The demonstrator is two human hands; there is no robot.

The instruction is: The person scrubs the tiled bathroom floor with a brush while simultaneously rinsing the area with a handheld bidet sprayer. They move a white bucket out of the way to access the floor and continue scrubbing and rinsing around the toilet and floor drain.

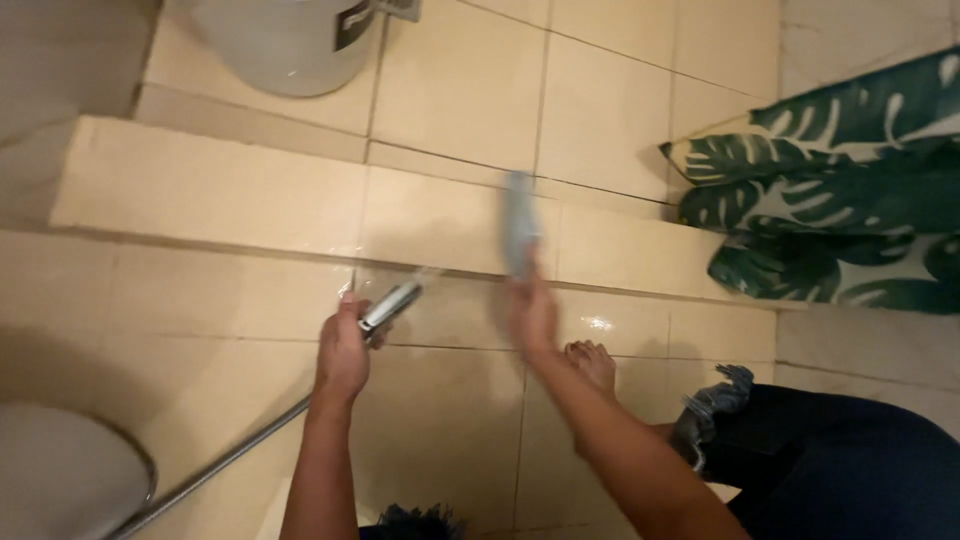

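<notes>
A: Item one, the hand sprayer (pixel 390 307)?

B: Chrome, short; long axis slanting, nozzle end pointing up and away toward the raised tiled step (pixel 200 190); a thin spray leaves it toward the step's front face; the left hand (pixel 343 352) has its fingers wrapped tight round the handle; a metal hose (pixel 215 470) runs from below that hand down toward the near edge of view.

A: Item two?

B: A pale blue brush or cloth (pixel 519 222), blurred, so which of the two I cannot tell; long axis near upright, top end lying against the step's front edge; the right hand (pixel 533 315) grips its lower end, fingers closed on it, just below the step.

A: Containers?

B: One white bucket (pixel 285 40) on the upper floor beyond the step; contents not visible.

A: Surface and room?

B: Glossy beige floor tiles (pixel 440 430), wet-looking below the step; a white toilet rim (pixel 70 470) near the hose; a green leaf-print curtain (pixel 840 190) at the step's far end; a bare foot (pixel 590 360) and a frayed dark trouser leg (pixel 800 440) below the step.
</notes>
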